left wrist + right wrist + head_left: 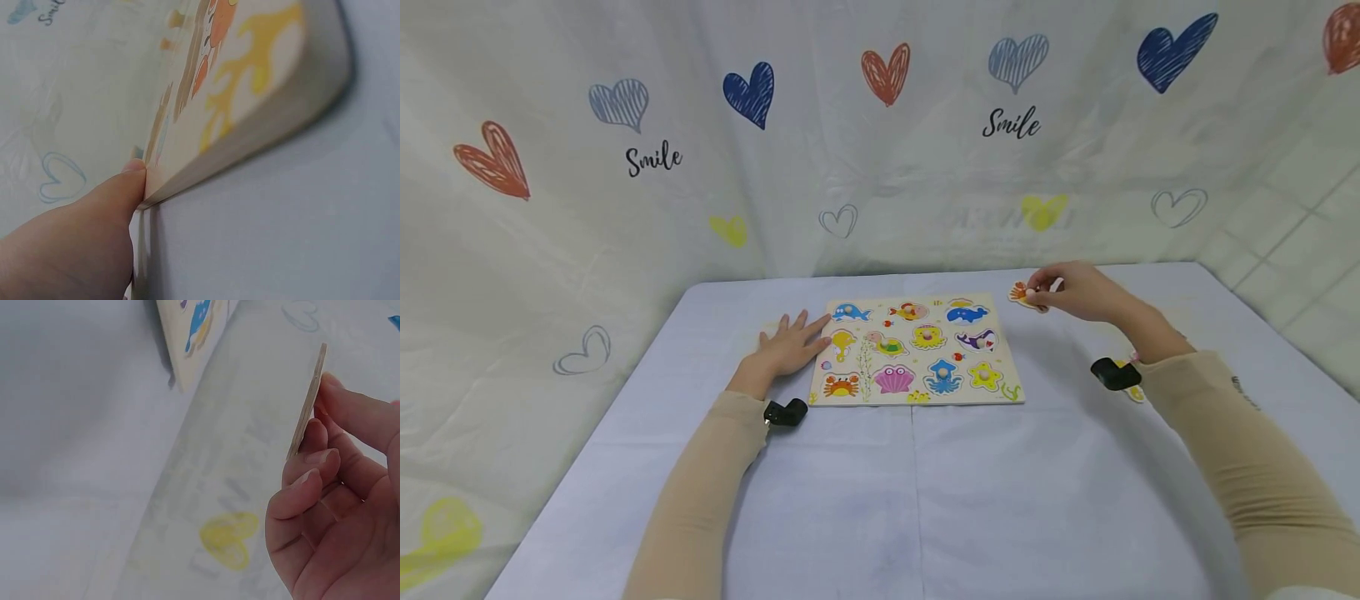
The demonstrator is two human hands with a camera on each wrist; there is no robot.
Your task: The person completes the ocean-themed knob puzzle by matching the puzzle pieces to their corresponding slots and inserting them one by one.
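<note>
A wooden peg puzzle board [867, 393] with colourful sea animals lies on the table. My left hand [786, 346] is spread flat at its left edge, fingertips right at the border. In the left wrist view the thumb [112, 200] touches the board's side [250, 147]. Up and to the right of the board, my right hand [1078, 290] pinches a thin puzzle piece [1019, 293] with an orange picture on it. The right wrist view shows this puzzle piece [307, 403] edge-on between thumb and fingers, its printed face hidden there.
Yellow-patterned puzzle pieces [1135, 393] lie on the white-covered table [850, 492], partly hidden by the right forearm. A curtain [910, 167] printed with hearts hangs behind the table's far edge. Both wrists wear small black cameras [1116, 374].
</note>
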